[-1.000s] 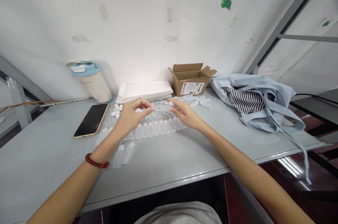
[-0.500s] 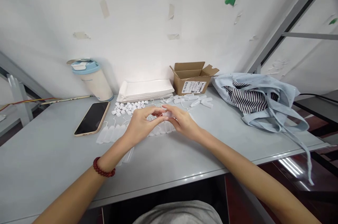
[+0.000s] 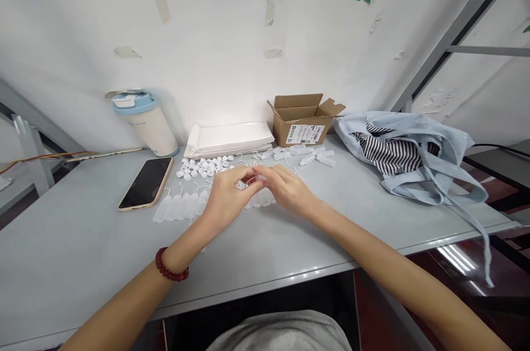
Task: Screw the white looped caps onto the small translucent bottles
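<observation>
My left hand [image 3: 229,193] and my right hand [image 3: 289,190] meet at the fingertips above the middle of the table. Both are closed in a pinch on something small that the fingers mostly hide. Below and left of them lies a row of translucent white tubes [image 3: 179,207] with thin curled strings. More tubes show under my right hand. Small white caps [image 3: 203,167] are heaped just behind my left hand. Loose translucent pieces [image 3: 318,158] lie beyond my right hand, in front of the box.
A phone [image 3: 146,184] and a leaning tumbler [image 3: 149,129] are at left. White envelopes [image 3: 229,139] and an open cardboard box [image 3: 302,125] stand by the wall. A light blue bag [image 3: 408,147] with straps lies right, on the grey table [image 3: 83,251].
My fingertips have drawn closer together, and the pale piece seen between them is now mostly hidden. My left forearm has shifted slightly right. The view has moved a little.
</observation>
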